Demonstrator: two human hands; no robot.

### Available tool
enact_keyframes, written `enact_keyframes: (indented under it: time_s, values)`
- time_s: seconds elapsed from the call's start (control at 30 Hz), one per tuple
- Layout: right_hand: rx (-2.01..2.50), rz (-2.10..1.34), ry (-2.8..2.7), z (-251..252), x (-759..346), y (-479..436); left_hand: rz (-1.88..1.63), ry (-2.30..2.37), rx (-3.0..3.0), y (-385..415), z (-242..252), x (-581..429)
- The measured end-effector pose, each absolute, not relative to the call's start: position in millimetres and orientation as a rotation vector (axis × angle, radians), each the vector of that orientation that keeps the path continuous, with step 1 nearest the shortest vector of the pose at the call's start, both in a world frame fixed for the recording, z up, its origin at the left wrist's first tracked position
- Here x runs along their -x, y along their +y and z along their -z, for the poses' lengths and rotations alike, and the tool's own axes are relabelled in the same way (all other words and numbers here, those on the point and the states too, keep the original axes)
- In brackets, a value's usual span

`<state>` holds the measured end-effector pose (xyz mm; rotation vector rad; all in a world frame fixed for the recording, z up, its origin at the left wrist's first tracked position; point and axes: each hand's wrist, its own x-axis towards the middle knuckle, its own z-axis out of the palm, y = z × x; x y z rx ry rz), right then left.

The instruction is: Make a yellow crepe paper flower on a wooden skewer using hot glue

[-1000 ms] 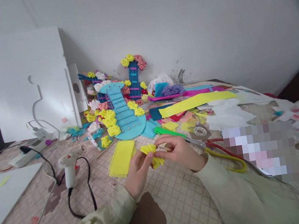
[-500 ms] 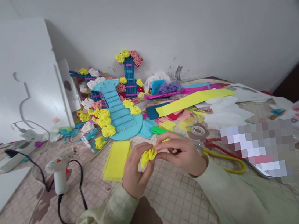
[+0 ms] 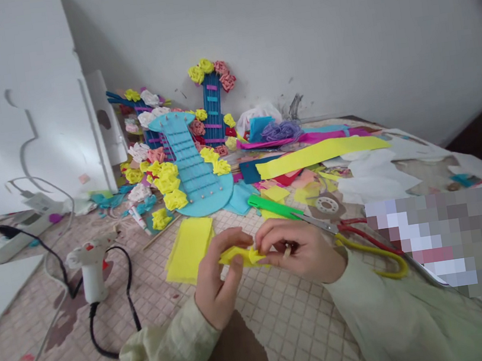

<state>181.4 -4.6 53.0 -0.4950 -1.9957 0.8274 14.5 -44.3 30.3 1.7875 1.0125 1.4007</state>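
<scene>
Both my hands meet over the tiled tabletop (image 3: 290,341) and pinch a small folded piece of yellow paper (image 3: 241,255). My left hand (image 3: 219,279) curls its thumb and fingers round the paper's left side. My right hand (image 3: 298,249) pinches the right side with fingers closed; a thin pale stick end shows in its palm. Just left of my hands lies a stack of yellow paper squares (image 3: 190,250). Behind my right hand lie scissors (image 3: 342,229) with red and yellow handles and a green strip (image 3: 272,207).
A white glue gun (image 3: 89,267) with a black cord stands at the left, near a power strip (image 3: 11,236). A blue guitar-shaped model (image 3: 191,163) with paper flowers leans at the back. Coloured paper scraps and a long yellow strip (image 3: 318,154) cover the right. A white foam board (image 3: 9,99) stands at left.
The yellow piece has gone from a fanned, ruffled shape to a flatter fold between my fingers. My hands dropped slightly toward the table, and the view shifted.
</scene>
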Motion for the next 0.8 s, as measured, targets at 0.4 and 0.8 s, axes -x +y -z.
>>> enact_keyframes:
  time_s: [0.4,0.8]
  values:
    - [0.571,-0.902,-2.020,-46.5,-179.3,-4.7,-1.175,1.055,-1.593,-40.2,-39.1,-14.2]
    - [0.685,-1.114,-1.969,-54.6,-181.7,-4.7,-1.110,0.881,-1.090,-41.6,-31.9,-14.6]
